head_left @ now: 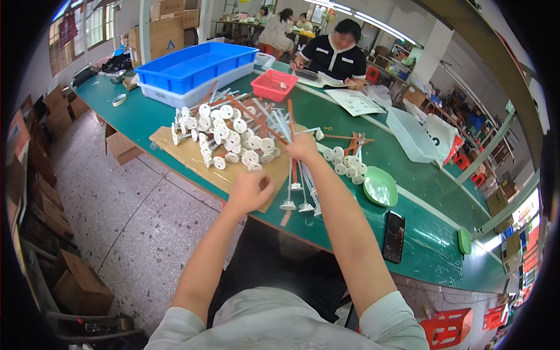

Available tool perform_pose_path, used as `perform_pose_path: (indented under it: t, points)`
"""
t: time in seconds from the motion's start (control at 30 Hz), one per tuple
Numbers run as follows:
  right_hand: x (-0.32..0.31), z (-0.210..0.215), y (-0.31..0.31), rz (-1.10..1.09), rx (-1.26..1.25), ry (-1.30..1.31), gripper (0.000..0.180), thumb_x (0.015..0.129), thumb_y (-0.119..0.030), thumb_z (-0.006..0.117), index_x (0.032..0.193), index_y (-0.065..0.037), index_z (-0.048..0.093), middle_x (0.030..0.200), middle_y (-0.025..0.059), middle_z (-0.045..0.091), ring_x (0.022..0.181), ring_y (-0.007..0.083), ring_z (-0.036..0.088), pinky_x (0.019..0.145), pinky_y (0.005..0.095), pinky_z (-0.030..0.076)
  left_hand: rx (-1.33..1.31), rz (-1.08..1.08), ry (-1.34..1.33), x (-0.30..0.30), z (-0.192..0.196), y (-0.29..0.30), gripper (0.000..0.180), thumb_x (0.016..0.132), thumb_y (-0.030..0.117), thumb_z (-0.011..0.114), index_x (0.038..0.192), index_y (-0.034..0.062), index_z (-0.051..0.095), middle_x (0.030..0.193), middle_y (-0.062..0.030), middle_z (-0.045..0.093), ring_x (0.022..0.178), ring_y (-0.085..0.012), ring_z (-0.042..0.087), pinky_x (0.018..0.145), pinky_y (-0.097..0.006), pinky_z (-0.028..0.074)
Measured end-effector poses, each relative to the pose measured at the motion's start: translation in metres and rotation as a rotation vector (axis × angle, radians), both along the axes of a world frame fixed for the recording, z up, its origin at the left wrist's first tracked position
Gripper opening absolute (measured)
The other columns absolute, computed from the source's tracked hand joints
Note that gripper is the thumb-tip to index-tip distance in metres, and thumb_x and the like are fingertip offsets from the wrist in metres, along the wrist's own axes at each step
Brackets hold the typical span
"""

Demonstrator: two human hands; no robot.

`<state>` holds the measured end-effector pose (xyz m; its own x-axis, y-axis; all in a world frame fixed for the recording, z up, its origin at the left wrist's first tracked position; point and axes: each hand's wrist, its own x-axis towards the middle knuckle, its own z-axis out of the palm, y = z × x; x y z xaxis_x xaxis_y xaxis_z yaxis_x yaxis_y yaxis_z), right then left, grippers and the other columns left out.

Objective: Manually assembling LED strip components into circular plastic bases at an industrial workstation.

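My right hand is closed around a bundle of thin grey and reddish-brown rods; their white disc ends hang toward the table's near edge. My left hand is curled beside the pile, its fingers bent in; whatever they hold, if anything, is hidden. A big heap of similar white-disc rods lies left of the bundle on a flat cardboard sheet. To the right, a smaller group of these rods rests on the green table.
Beyond the heap stand a blue tub in a white one and a red basket. Right are a green bowl, a phone and a translucent tray. Across the table, a person sits over papers.
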<state>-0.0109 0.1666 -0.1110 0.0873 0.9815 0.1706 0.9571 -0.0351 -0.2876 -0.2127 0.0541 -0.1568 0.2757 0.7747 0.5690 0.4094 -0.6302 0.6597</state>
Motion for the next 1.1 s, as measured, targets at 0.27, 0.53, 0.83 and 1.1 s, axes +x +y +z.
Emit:
perform_pose_path:
  t: [0.27, 0.53, 0.83, 1.1]
  points:
    - [0.025, 0.061, -0.074, 0.285, 0.113, 0.472, 0.024, 0.081, -0.024, 0.075, 0.09, -0.002, 0.072, 0.071, 0.0065, 0.066, 0.064, 0.0164, 0.063, 0.061, 0.0324, 0.05, -0.164, 0.044, -0.265, 0.003, 0.014, -0.005, 0.02, 0.087, 0.019, 0.07, 0.086, -0.0011, 0.065, 0.071, -0.0049, 0.065, 0.062, -0.011, 0.059, 0.061, -0.026, 0.048]
    - [0.029, 0.094, -0.152, 0.299, 0.33, 0.559, 0.02, 0.085, -0.02, 0.072, 0.089, 0.0, 0.071, 0.067, 0.0057, 0.065, 0.062, 0.0108, 0.06, 0.059, 0.0312, 0.048, -0.1, -0.409, -0.69, 0.086, 0.141, 0.014, 0.081, 0.079, 0.038, 0.079, 0.142, 0.0054, 0.041, 0.116, -0.0175, 0.065, 0.103, -0.0234, 0.065, 0.088, -0.037, 0.052]
    - [0.045, 0.073, -0.178, 0.176, 0.584, 0.611, 0.015, 0.088, -0.01, 0.065, 0.091, 0.004, 0.064, 0.073, 0.0054, 0.066, 0.066, 0.0111, 0.06, 0.06, 0.0303, 0.047, 0.075, -0.407, -0.389, 0.142, 0.183, -0.018, 0.038, 0.073, 0.027, 0.086, 0.091, 0.0016, 0.064, 0.073, -0.0049, 0.065, 0.067, -0.0105, 0.063, 0.06, -0.028, 0.05]
    - [0.069, 0.059, -0.187, 0.228, 0.325, 0.576, 0.025, 0.082, -0.012, 0.073, 0.101, 0.002, 0.063, 0.087, 0.0052, 0.067, 0.075, 0.0116, 0.061, 0.067, 0.0295, 0.049, -0.206, -0.578, -0.443, 0.159, 0.151, -0.014, 0.027, 0.09, 0.028, 0.07, 0.086, 0.0017, 0.064, 0.069, -0.0034, 0.062, 0.061, -0.0102, 0.06, 0.06, -0.028, 0.049]
